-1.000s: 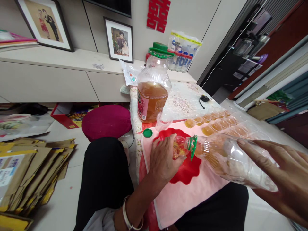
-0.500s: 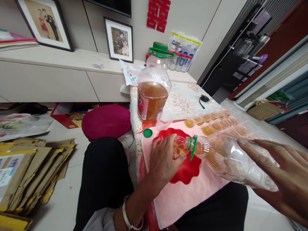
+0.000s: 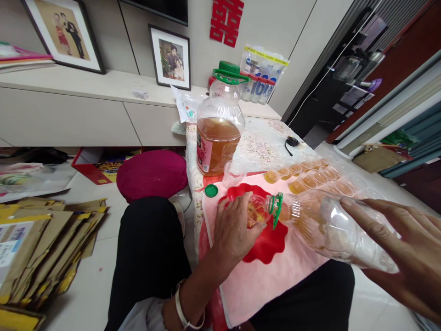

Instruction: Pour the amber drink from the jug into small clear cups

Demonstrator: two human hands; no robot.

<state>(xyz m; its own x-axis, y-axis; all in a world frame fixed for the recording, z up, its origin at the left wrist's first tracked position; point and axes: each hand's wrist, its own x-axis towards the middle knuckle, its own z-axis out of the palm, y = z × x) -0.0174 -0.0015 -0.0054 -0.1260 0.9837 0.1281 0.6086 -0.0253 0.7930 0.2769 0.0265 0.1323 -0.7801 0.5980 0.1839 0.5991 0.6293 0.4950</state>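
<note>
My right hand [image 3: 403, 239] grips a clear plastic bottle [image 3: 330, 225] near its base. The bottle lies tilted nearly flat, with amber liquid toward its neck and a green ring there. Its mouth meets the rim of a small clear plastic cup [image 3: 257, 212]. My left hand [image 3: 236, 225] is closed around that cup, which has some amber liquid in it. Below both is a red scalloped bowl [image 3: 267, 248] on a pink towel [image 3: 275, 289]. A green bottle cap [image 3: 211, 190] sits left of the bowl.
A large jug [image 3: 218, 138] of amber liquid stands behind the bowl, beside an upright clear cup [image 3: 234, 172]. Rows of filled cups [image 3: 310, 179] are at the table's right. A tape measure [image 3: 292, 140] lies farther back. Flattened cardboard [image 3: 51, 248] and a magenta stool [image 3: 151, 174] are at left.
</note>
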